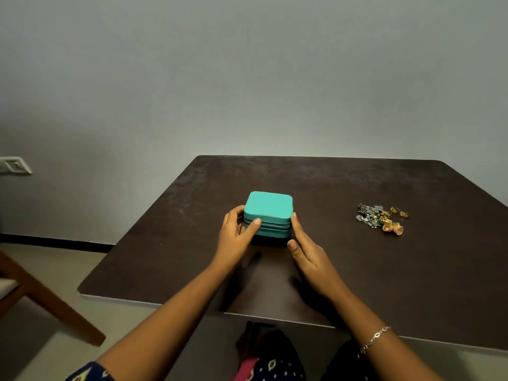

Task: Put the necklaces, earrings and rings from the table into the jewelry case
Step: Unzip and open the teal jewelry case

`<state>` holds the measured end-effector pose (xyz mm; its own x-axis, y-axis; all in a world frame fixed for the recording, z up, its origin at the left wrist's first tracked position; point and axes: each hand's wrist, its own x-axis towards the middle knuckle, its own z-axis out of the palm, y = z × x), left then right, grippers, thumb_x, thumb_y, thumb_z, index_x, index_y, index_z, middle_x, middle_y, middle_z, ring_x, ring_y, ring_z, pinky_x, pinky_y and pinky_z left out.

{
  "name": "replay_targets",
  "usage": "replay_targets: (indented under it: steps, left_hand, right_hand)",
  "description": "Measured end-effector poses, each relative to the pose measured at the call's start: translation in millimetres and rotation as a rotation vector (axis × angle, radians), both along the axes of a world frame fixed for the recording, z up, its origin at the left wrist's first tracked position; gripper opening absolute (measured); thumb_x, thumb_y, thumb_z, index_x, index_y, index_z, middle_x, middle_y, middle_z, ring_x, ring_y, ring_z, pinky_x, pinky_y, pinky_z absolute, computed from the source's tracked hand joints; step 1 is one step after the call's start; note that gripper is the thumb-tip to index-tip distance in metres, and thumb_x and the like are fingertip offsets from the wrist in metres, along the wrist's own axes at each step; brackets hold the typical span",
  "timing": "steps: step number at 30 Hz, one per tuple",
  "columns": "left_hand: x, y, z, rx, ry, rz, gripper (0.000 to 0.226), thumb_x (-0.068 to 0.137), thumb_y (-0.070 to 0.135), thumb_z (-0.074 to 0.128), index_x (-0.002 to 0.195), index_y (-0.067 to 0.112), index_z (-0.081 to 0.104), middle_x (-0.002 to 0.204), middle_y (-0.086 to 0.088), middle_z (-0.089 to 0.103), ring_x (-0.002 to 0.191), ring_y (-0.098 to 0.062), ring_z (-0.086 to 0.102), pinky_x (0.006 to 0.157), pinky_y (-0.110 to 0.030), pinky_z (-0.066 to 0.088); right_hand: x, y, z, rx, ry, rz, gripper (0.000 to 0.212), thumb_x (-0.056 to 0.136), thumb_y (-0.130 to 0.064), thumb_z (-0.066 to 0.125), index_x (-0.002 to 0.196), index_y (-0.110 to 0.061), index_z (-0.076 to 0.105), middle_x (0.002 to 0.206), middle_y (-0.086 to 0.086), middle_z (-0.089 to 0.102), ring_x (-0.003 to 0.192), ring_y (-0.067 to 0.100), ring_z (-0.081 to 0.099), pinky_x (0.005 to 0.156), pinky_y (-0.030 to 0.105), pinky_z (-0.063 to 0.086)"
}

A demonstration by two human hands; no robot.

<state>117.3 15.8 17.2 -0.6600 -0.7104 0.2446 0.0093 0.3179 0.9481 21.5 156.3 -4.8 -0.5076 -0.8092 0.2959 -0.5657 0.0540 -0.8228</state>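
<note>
A teal jewelry case (268, 209), zipped closed, sits on the dark brown table (357, 270) a little left of centre. My left hand (237, 235) grips its left side, thumb on the front by the zipper, fingers curled round the corner. My right hand (305, 248) lies flat against its right side with straight fingers touching the wall. A small heap of jewelry (380, 217), silver pieces mixed with gold earrings and rings, lies on the table well to the right of the case.
A wooden chair (41, 295) stands off the table's left edge. A plain grey wall runs behind the table, with a switch plate (13, 165) at far left. My right wrist wears a silver bracelet (375, 339).
</note>
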Motion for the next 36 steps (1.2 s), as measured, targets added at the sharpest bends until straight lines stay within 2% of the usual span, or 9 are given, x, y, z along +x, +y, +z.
replay_targets:
  steps: [10, 15, 20, 23, 26, 29, 31, 33, 36]
  left_hand:
    - [31.6, 12.1, -21.0, -0.002, 0.042, 0.020, 0.047, 0.084, -0.005, 0.057, 0.128, 0.000, 0.041, 0.121, -0.004, 0.039, 0.109, -0.012, 0.048, 0.083, -0.001, 0.042]
    - [30.8, 10.4, -28.6, -0.059, 0.031, 0.071, 0.038, 0.084, -0.003, 0.059, 0.120, 0.002, 0.048, 0.119, -0.008, 0.047, 0.104, -0.013, 0.051, 0.076, 0.000, 0.043]
    - [26.0, 7.5, -39.6, -0.162, 0.047, 0.143, 0.032, 0.082, 0.010, 0.066, 0.108, 0.018, 0.051, 0.113, -0.002, 0.053, 0.106, -0.014, 0.054, 0.083, -0.009, 0.045]
    - [22.1, -0.5, -41.3, -0.154, 0.049, 0.117, 0.040, 0.078, 0.016, 0.071, 0.111, 0.020, 0.049, 0.117, -0.001, 0.054, 0.109, -0.013, 0.054, 0.085, -0.009, 0.045]
    - [16.7, -7.6, -42.7, -0.162, -0.010, 0.029, 0.071, 0.074, 0.024, 0.075, 0.133, 0.023, 0.036, 0.134, 0.002, 0.046, 0.121, -0.010, 0.046, 0.100, -0.026, 0.041]
    - [11.1, -10.7, -40.8, -0.217, -0.050, -0.023, 0.084, 0.073, 0.027, 0.075, 0.141, 0.026, 0.026, 0.142, 0.007, 0.035, 0.128, -0.006, 0.034, 0.103, -0.022, 0.032]
    - [8.3, -12.4, -40.6, -0.256, -0.073, -0.040, 0.081, 0.074, 0.031, 0.075, 0.140, 0.025, 0.029, 0.144, 0.007, 0.031, 0.129, -0.005, 0.031, 0.100, -0.015, 0.028]
    - [5.9, -14.8, -41.8, -0.265, -0.098, -0.035, 0.077, 0.069, 0.049, 0.069, 0.135, 0.027, 0.037, 0.146, 0.002, 0.032, 0.130, -0.009, 0.033, 0.097, -0.012, 0.028]
    - [5.3, -16.5, -44.2, -0.252, -0.096, -0.017, 0.078, 0.063, 0.064, 0.051, 0.131, 0.028, 0.042, 0.143, 0.000, 0.036, 0.128, -0.011, 0.036, 0.095, -0.012, 0.031]
  right_hand:
    - [23.4, 6.2, -7.8, 0.010, -0.048, 0.016, 0.056, 0.088, -0.044, 0.034, 0.138, -0.033, 0.011, 0.146, -0.016, 0.017, 0.135, -0.003, 0.017, 0.100, -0.004, 0.013]
    - [20.7, 5.7, -10.4, -0.017, -0.101, -0.036, 0.056, 0.092, -0.039, 0.043, 0.142, -0.024, 0.025, 0.143, -0.018, 0.026, 0.132, -0.005, 0.024, 0.095, -0.005, 0.018]
    - [18.4, 4.3, -11.8, -0.094, -0.188, -0.068, 0.043, 0.092, -0.038, 0.046, 0.133, -0.026, 0.042, 0.133, -0.016, 0.045, 0.117, -0.015, 0.040, 0.092, 0.001, 0.032]
    - [2.7, -4.3, -16.8, -0.148, -0.267, -0.137, 0.028, 0.089, -0.036, 0.050, 0.116, -0.030, 0.056, 0.119, -0.012, 0.060, 0.112, 0.001, 0.055, 0.098, 0.030, 0.045]
    - [-28.3, -20.9, -10.5, -0.147, -0.320, -0.236, 0.018, 0.090, -0.018, 0.053, 0.098, -0.031, 0.061, 0.102, -0.009, 0.064, 0.098, 0.012, 0.059, 0.094, 0.044, 0.048]
    - [-55.0, -44.4, 1.7, -0.051, -0.310, -0.231, 0.033, 0.090, 0.001, 0.044, 0.101, -0.024, 0.063, 0.108, 0.000, 0.064, 0.107, 0.016, 0.058, 0.098, 0.041, 0.046]
    - [-64.8, -61.0, 4.7, -0.016, -0.349, -0.176, 0.042, 0.088, 0.010, 0.038, 0.108, -0.015, 0.063, 0.116, 0.005, 0.063, 0.113, 0.020, 0.056, 0.101, 0.043, 0.043]
    - [-71.0, -75.3, 6.6, -0.011, -0.441, -0.092, 0.044, 0.088, 0.015, 0.032, 0.112, -0.009, 0.061, 0.118, 0.012, 0.061, 0.113, 0.024, 0.056, 0.101, 0.044, 0.043]
    - [-75.1, -85.2, 7.8, 0.026, -0.474, 0.050, 0.040, 0.090, 0.015, 0.034, 0.113, -0.006, 0.060, 0.115, 0.014, 0.062, 0.107, 0.024, 0.060, 0.090, 0.036, 0.052]
